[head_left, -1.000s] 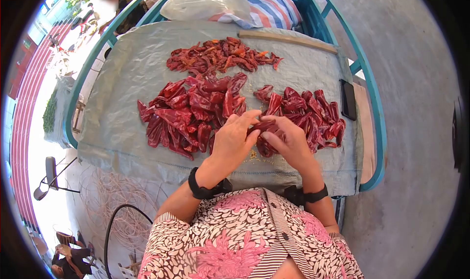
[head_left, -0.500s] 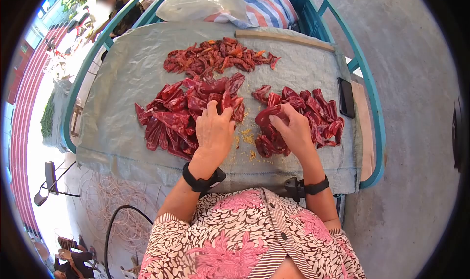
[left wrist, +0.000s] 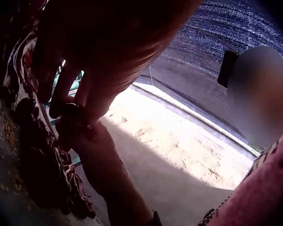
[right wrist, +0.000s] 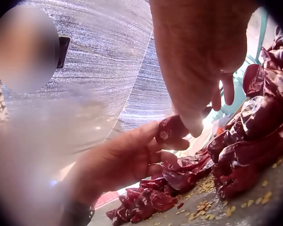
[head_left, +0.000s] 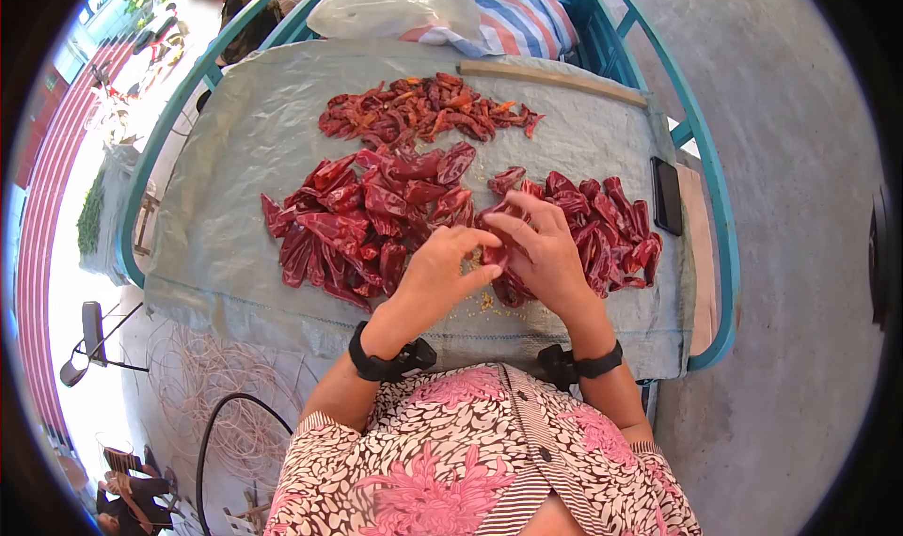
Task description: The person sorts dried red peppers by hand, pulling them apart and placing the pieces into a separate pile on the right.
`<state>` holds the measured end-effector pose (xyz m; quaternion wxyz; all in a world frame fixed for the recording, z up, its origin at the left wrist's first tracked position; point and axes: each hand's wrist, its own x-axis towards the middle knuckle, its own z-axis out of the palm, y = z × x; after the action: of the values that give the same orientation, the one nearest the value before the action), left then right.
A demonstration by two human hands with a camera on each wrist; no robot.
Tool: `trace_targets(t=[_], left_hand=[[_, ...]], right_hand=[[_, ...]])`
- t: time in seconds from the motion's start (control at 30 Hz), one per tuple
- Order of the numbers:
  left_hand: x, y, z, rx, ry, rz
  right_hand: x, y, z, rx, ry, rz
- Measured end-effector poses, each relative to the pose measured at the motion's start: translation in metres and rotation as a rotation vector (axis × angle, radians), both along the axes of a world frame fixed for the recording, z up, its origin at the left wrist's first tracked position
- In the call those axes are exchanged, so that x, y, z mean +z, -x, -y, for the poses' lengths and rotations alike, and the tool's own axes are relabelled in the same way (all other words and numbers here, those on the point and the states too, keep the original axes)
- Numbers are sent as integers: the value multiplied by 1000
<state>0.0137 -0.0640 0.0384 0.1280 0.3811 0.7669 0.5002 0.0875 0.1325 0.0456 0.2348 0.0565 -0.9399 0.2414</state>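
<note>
Both hands meet over the grey tarp (head_left: 235, 160), between two heaps of dried red chilies. My left hand (head_left: 440, 271) and right hand (head_left: 544, 254) each pinch the same dried chili (head_left: 493, 250). In the right wrist view the left hand's (right wrist: 125, 162) thumb and fingers pinch one end of that chili (right wrist: 172, 129), under the right hand's (right wrist: 198, 70) thumb. The left wrist view is dark and shows curled fingers (left wrist: 66, 89) on a chili (left wrist: 73, 115). The middle heap (head_left: 372, 216) lies left of the hands and the right heap (head_left: 607, 226) just beyond the right hand.
A third heap of smaller chili bits (head_left: 423, 108) lies farther back. Loose yellow seeds (head_left: 484, 301) dot the tarp under the hands. A black phone (head_left: 668, 195) lies at the right edge, a wooden stick (head_left: 555, 77) at the back. A teal rail (head_left: 715, 188) frames the cart.
Half a second ago the left hand lay on the middle heap while the right held a chili by the right heap. The hands have since come together on one chili.
</note>
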Motion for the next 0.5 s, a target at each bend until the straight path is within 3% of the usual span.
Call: trace_targets(t=[0.03,0.07,0.2,0.3,0.5], left_hand=[[0,-1,-1,-55,22,-1],[-7,0,-5,-32,-89,-57],[-22,14,-10,271,67,-477],[-28,23,-16,320,193,-598],[-43,32,-32,281,496,-684]], right_hand=[[-2,0,-2,36,-77,11],[-3,-3,0,-16,17,18],[-8,-6,-19,-212,-60,-99],[-1,-6,-26,-293,54,-81],[-3,-8,-22,-231,27,-42]])
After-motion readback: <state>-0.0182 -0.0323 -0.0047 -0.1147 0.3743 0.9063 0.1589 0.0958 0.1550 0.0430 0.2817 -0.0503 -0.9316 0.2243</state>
